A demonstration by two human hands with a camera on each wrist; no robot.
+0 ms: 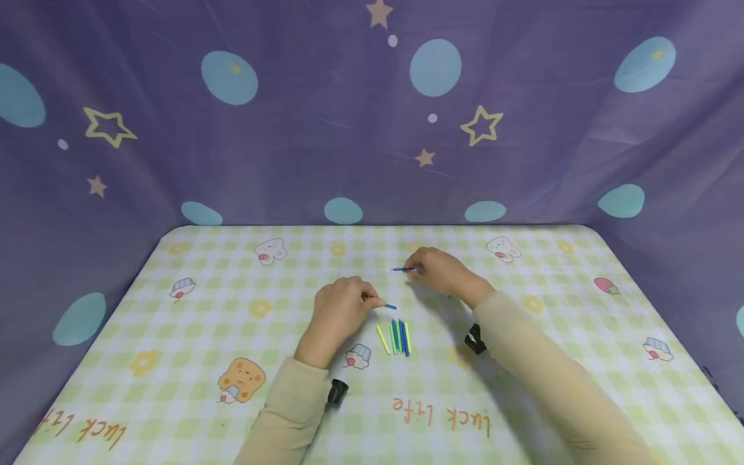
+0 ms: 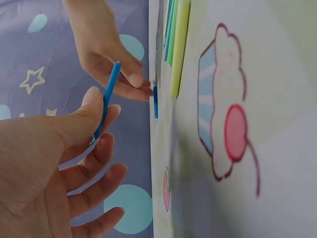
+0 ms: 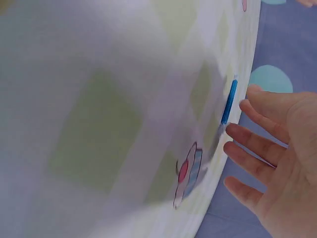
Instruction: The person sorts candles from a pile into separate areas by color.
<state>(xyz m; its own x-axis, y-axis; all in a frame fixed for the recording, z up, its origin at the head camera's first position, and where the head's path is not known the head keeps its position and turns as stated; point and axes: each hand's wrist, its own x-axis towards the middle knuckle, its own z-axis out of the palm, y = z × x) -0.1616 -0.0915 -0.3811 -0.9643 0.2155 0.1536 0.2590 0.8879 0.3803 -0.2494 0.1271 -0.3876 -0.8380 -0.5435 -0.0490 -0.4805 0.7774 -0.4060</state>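
My left hand (image 1: pixel 343 307) pinches a thin blue stick (image 2: pixel 107 99) between thumb and index finger, held above the tablecloth, its other fingers loosely spread. Farther back and to the right, my right hand (image 1: pixel 438 268) reaches low over the cloth. A second blue stick (image 3: pixel 230 101) lies right at its fingertips, and the right wrist view shows those fingers extended rather than curled round it. Just in front of the hands, several sticks lie side by side: a yellow-green one (image 1: pixel 383 339) stands slightly apart at the left, close to blue ones (image 1: pixel 403 339) and green ones.
A checked tablecloth (image 1: pixel 192 336) printed with flowers, cupcakes and animals covers the table. Behind it hangs a purple curtain (image 1: pixel 349 129) with stars and ovals. Black wrist devices (image 1: pixel 337 392) sit beneath both beige sleeves (image 1: pixel 540 368).
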